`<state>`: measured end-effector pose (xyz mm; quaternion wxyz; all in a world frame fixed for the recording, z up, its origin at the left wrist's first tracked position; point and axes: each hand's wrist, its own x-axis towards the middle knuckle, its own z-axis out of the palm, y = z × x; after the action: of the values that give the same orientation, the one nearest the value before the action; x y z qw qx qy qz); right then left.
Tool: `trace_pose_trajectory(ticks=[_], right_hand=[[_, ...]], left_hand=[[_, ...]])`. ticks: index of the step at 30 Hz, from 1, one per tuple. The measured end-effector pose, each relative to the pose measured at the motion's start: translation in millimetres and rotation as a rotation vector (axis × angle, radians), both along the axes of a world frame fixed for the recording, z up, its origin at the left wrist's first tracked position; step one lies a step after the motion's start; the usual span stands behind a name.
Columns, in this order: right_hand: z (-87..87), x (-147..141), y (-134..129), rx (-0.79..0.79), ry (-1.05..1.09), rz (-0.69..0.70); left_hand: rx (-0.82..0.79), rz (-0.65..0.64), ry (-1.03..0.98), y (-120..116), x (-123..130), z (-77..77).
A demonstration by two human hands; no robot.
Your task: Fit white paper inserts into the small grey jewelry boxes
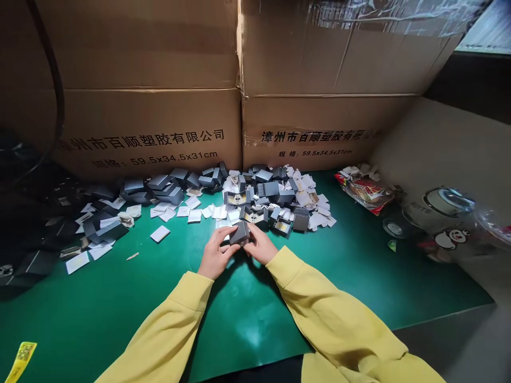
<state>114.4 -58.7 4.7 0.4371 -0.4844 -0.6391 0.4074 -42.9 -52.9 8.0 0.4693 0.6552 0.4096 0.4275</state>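
A small dark grey box (240,233) is held between my two hands above the green tabletop. My left hand (216,254) grips its left side, fingers closed around it. On the other side, my right hand (260,244) pinches the box with thumb and fingers. The underside of the box is hidden by my fingers. Just beyond my hands lies a heap of similar grey boxes (268,189), some open with pale insides showing. White card pieces (315,205) are mixed through the heap, and a single white card (160,234) lies apart to the left.
Large cardboard cartons (159,117) stand along the back. More grey boxes (106,230) lie at the left. A red snack packet (365,191), a pale cylindrical container (443,205) and a green scrap (392,245) are at the right. A yellow label strip (22,361) is front left.
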Motion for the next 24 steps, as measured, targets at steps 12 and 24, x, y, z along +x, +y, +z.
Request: trace_pose_trajectory(ticks=[12,24], right_hand=[[47.3,53,26,0.367,-0.258,-0.180],[85.1,125,98,-0.065,-0.932,-0.516]], left_hand=[[0.408,0.098,0.196,27,32,42.9],[0.668,0.044,0.713,128,161,85.6]])
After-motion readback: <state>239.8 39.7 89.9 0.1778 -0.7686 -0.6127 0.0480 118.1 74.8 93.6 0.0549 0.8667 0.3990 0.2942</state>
